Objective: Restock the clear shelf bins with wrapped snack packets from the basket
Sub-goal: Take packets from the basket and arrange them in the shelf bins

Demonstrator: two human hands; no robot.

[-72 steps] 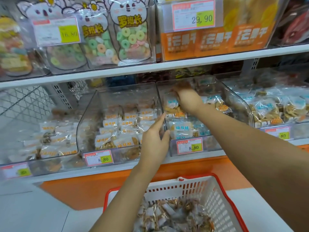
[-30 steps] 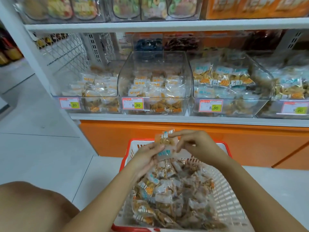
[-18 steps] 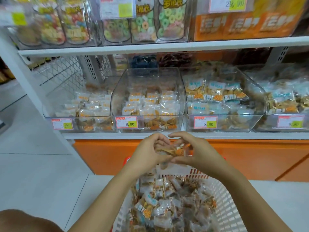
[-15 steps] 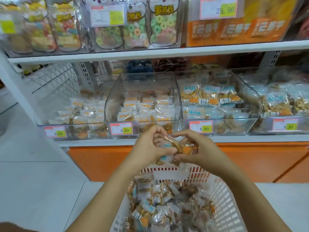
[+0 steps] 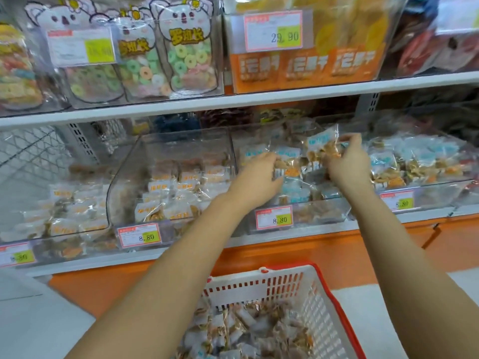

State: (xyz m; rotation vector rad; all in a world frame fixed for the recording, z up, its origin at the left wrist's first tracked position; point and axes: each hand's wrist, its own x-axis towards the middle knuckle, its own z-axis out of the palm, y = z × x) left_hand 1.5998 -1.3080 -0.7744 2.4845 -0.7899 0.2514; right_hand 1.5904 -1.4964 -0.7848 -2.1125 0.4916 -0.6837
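You faced a white shop shelving unit (image 5: 259,98) on an orange base. Its upper board carried clear pouches of ring-shaped sweets (image 5: 186,60) and orange cartons. The white plastic basket with the red rim (image 5: 248,294) sat in front of you, below the shelf edge and loaded with wrapped packets, which I judge kept each lift short.

On the lower board stood a row of clear plastic bins. Both your hands were over the clear bin of blue-labelled packets (image 5: 318,212).

- Your left hand (image 5: 255,181) curled its fingers round a clear-wrapped blue-labelled packet (image 5: 289,165), low among the stock.
- Your right hand (image 5: 348,167) pinched a second blue-labelled packet (image 5: 321,143) by its edge, raised above the pile. I judge it was ready to be laid down.

The neighbouring bin of orange-labelled packets (image 5: 171,182) stood just beside on the left, a mis-sort risk. The upper board overhung the bins and limited your reach. A red-framed price tag (image 5: 274,219) covered part of the front wall.
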